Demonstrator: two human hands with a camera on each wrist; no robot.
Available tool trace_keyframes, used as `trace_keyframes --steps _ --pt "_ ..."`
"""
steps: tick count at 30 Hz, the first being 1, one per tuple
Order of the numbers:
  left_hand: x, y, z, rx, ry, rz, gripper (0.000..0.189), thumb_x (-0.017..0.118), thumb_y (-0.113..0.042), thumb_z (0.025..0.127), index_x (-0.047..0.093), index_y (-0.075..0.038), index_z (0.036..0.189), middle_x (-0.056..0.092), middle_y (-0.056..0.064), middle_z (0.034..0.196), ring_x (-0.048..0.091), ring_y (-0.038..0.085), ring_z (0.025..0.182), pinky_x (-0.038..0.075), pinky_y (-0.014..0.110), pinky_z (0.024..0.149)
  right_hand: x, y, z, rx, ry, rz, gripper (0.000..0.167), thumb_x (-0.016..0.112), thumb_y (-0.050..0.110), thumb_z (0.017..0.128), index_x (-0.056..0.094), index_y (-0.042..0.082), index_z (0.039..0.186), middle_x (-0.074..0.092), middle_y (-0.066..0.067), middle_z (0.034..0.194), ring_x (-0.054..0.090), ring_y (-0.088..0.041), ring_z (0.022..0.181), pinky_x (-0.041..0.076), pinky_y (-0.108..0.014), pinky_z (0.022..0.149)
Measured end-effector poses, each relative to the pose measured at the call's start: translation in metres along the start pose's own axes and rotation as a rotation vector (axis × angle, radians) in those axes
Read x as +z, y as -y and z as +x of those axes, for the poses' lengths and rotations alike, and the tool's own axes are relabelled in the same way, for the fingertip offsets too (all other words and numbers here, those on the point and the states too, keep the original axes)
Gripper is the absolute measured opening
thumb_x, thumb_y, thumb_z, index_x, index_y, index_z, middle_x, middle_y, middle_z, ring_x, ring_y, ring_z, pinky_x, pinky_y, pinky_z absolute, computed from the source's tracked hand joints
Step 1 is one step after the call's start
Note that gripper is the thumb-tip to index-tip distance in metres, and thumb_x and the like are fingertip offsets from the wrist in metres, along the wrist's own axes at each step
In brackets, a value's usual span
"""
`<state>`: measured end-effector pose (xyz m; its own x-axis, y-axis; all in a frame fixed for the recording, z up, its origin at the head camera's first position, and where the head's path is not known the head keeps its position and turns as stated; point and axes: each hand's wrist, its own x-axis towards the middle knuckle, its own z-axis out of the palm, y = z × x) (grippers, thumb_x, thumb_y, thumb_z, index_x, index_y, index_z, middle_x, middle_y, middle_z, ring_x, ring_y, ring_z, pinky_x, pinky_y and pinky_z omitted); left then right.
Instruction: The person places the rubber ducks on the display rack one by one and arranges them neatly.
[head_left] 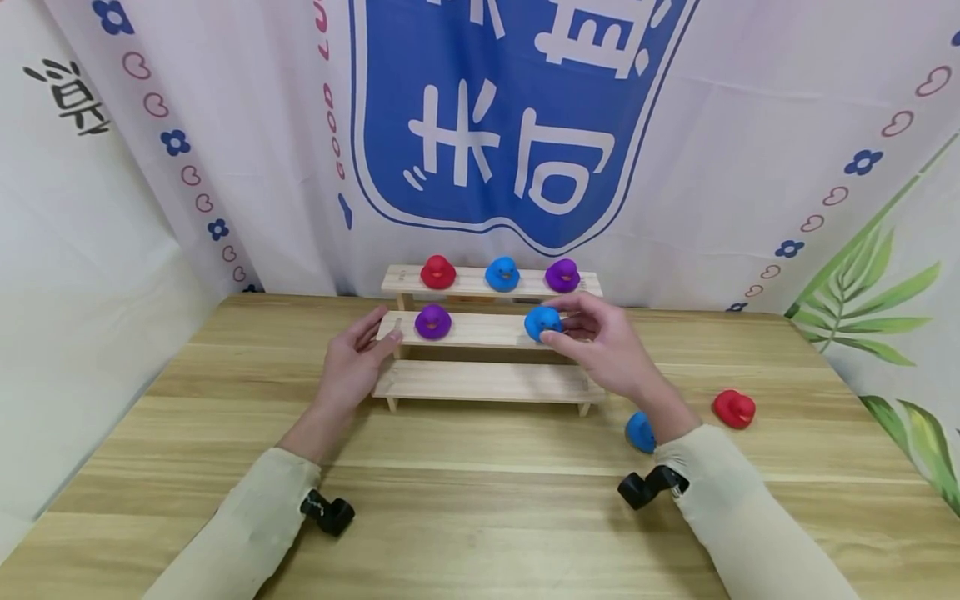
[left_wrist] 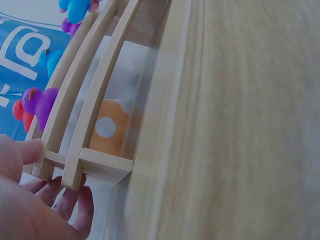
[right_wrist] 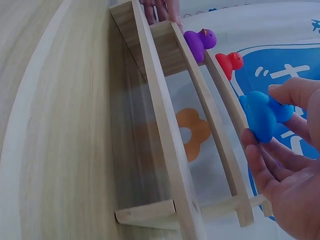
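A three-step wooden stand [head_left: 483, 382] rises at the back of the table. My left hand [head_left: 351, 362] grips its left end, the thumb on the middle step and the fingers around the side. On the right, my right hand [head_left: 613, 348] pinches a blue rubber duck [head_left: 542, 322] between thumb and fingers at the middle step's right end; whether the duck touches the wood I cannot tell. A purple duck [head_left: 432, 322] sits on that step's left part. Along the top step stand a red duck [head_left: 438, 272], another blue duck [head_left: 502, 273] and another purple duck [head_left: 562, 275].
Right of the stand, on the wooden table [head_left: 480, 508], lie a red duck [head_left: 734, 409] and a blue duck [head_left: 641, 432], the latter partly hidden by the right forearm. A printed curtain [head_left: 285, 150] hangs right behind the stand.
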<state>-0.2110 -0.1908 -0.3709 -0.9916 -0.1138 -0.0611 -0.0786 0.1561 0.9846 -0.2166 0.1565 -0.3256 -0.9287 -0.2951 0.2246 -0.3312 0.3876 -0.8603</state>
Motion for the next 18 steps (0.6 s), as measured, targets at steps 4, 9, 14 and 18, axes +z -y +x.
trace_keyframes --steps 4,9,14,18 --pt "0.000 0.001 0.001 0.004 -0.008 0.018 0.065 0.068 -0.027 0.106 0.039 -0.025 0.164 0.034 0.003 0.174 0.047 0.025 0.152 0.048 0.032 0.121 0.005 0.001 0.003 -0.002 0.011 0.016 0.038 0.077 0.019 0.100 0.066 0.010 0.135 0.069 -0.013 0.130 0.069 -0.028 0.111 0.060 -0.018 0.093" --pt "0.000 0.001 0.002 0.003 -0.009 0.018 0.066 0.068 -0.027 0.105 0.039 -0.025 0.164 0.035 0.003 0.173 0.048 0.025 0.150 0.045 0.036 0.124 0.009 0.002 0.006 -0.008 0.011 0.024 0.039 0.075 0.018 0.101 0.065 0.009 0.137 0.068 -0.014 0.132 0.069 -0.028 0.113 0.060 -0.019 0.096" --pt "0.000 0.001 0.002 0.005 -0.004 0.011 0.066 0.068 -0.027 0.106 0.038 -0.025 0.165 0.035 0.002 0.173 0.049 0.024 0.149 0.047 0.033 0.123 0.015 0.003 0.010 -0.008 0.011 0.036 0.039 0.075 0.017 0.100 0.066 0.007 0.137 0.068 -0.015 0.132 0.070 -0.030 0.114 0.062 -0.026 0.100" --pt "0.000 0.001 0.001 0.011 0.003 0.004 0.067 0.067 -0.027 0.106 0.037 -0.024 0.165 0.034 0.003 0.174 0.049 0.025 0.150 0.045 0.035 0.124 0.020 0.005 0.012 0.018 0.009 0.036 0.039 0.077 0.019 0.099 0.067 0.011 0.136 0.069 -0.014 0.132 0.071 -0.029 0.116 0.063 -0.035 0.104"
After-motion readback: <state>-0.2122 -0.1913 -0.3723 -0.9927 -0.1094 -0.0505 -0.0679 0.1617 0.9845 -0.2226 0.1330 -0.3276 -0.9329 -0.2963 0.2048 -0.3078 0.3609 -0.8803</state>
